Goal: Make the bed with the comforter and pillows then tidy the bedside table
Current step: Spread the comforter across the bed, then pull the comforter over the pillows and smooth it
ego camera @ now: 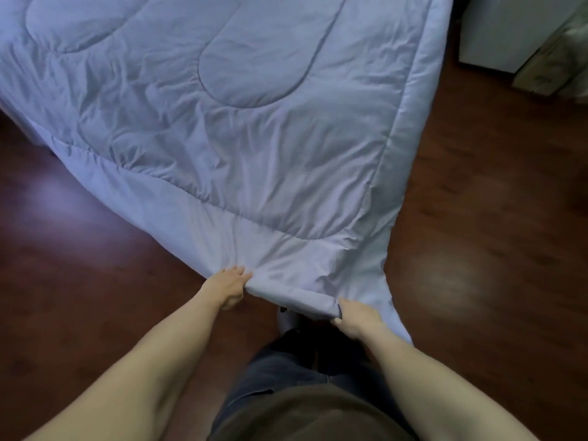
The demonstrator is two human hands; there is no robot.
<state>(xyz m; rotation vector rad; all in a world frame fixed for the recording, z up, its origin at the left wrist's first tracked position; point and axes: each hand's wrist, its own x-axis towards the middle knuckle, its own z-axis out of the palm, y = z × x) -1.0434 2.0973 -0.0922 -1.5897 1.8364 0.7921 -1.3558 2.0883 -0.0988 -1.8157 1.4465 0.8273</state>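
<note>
A pale blue quilted comforter [229, 128] lies spread over the bed and fills the upper left of the view. Its near corner is stretched toward me, off the bed and above the floor. My left hand [227, 286] grips the comforter's near hem on the left. My right hand [354, 316] grips the same hem a short way to the right, close to the corner. The hem between my hands is folded into a taut roll. No pillows or bedside table are in view.
Dark brown wooden floor [477, 249] surrounds the foot and right side of the bed. A white piece of furniture [506, 33] stands at the top right, with a pale patterned bundle [553, 65] leaning beside it. My legs and feet are below the hem.
</note>
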